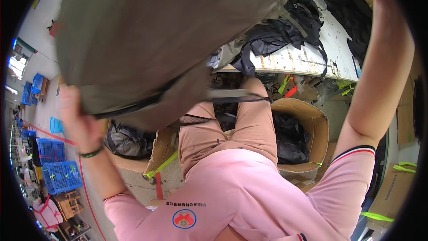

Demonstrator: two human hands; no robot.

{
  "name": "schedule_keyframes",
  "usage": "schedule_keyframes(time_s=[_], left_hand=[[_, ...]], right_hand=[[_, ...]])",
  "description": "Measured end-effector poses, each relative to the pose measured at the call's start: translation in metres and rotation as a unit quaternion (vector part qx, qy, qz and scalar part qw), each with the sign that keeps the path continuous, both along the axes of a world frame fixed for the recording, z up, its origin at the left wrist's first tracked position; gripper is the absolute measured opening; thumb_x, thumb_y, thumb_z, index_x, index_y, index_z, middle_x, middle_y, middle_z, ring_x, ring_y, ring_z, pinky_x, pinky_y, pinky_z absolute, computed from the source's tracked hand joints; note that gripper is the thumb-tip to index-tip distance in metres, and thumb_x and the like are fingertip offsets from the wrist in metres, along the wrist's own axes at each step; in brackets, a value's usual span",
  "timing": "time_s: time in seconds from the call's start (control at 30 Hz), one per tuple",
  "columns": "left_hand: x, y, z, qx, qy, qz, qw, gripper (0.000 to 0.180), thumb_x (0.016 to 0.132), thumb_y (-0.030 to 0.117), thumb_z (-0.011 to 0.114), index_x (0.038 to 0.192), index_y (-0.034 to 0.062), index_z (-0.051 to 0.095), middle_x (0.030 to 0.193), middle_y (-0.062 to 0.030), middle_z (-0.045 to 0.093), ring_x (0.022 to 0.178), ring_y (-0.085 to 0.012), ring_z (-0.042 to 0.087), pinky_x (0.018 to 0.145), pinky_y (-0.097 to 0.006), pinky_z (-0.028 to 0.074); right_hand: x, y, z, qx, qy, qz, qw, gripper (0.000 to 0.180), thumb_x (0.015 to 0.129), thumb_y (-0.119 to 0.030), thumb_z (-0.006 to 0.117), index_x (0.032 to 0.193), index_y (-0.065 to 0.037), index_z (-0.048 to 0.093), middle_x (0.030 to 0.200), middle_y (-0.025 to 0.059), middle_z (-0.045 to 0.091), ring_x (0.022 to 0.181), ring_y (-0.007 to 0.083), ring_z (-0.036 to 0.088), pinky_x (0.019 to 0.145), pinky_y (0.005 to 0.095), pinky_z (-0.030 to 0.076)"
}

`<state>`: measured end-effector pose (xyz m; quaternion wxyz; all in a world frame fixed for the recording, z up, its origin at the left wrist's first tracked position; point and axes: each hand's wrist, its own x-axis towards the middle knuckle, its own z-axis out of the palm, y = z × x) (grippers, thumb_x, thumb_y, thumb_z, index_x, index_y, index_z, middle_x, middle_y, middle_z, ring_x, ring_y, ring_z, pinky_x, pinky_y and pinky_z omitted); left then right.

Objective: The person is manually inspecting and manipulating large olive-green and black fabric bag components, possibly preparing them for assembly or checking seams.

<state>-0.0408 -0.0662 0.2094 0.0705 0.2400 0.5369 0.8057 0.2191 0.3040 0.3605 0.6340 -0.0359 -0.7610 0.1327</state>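
Note:
A large grey-brown fabric bag (pixel 160 31) with black trim fills the upper left and middle, held up close before me. My left hand (pixel 80 118), somewhat blurred, grips its lower left edge; the fingertips are partly hidden by the fabric. Black mesh (pixel 196 119) and strap-like parts hang from the bag over my thighs. My right forearm (pixel 383 62) reaches up along the right side, and the hand itself lies beyond the top of the picture. Beyond the bag, black fabric pieces and straps (pixel 276 35) lie heaped on a worn white table (pixel 307 58).
Cardboard boxes flank my legs: the left box (pixel 145 163) holds a grey and black bag (pixel 129 140), the right box (pixel 318 125) black material (pixel 290 138). Blue crates (pixel 62 176) stand on the floor at far left. Another carton (pixel 390 192) with yellow-green straps is at lower right.

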Motion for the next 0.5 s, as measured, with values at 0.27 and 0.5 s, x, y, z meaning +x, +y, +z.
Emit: schedule_keyframes(time_s=[0.27, 0.5], left_hand=[[-0.022, 0.000, 0.061, -0.367, 0.238, -0.264, 0.860, 0.034, 0.080, 0.002, 0.068, 0.114, 0.0022, 0.061, 0.111, -0.0026, 0.062, 0.105, -0.0133, 0.057, 0.094, -0.028, 0.044], [0.082, 0.155, -0.106, -0.518, 0.500, -0.483, 0.498, 0.054, 0.079, 0.039, 0.077, 0.118, 0.0052, 0.060, 0.110, -0.0180, 0.064, 0.103, -0.0376, 0.062, 0.089, -0.044, 0.050]], right_hand=[[0.251, -0.109, -0.184, -0.277, -0.028, -0.215, 0.936, 0.023, 0.080, -0.017, 0.078, 0.084, -0.005, 0.058, 0.080, 0.0027, 0.057, 0.074, 0.0116, 0.055, 0.070, 0.0283, 0.049], [0.301, -0.241, -0.403, -0.645, -0.204, -0.159, 0.720, 0.032, 0.081, -0.017, 0.080, 0.080, -0.005, 0.050, 0.068, 0.0011, 0.054, 0.062, 0.0089, 0.046, 0.057, 0.0273, 0.043]])
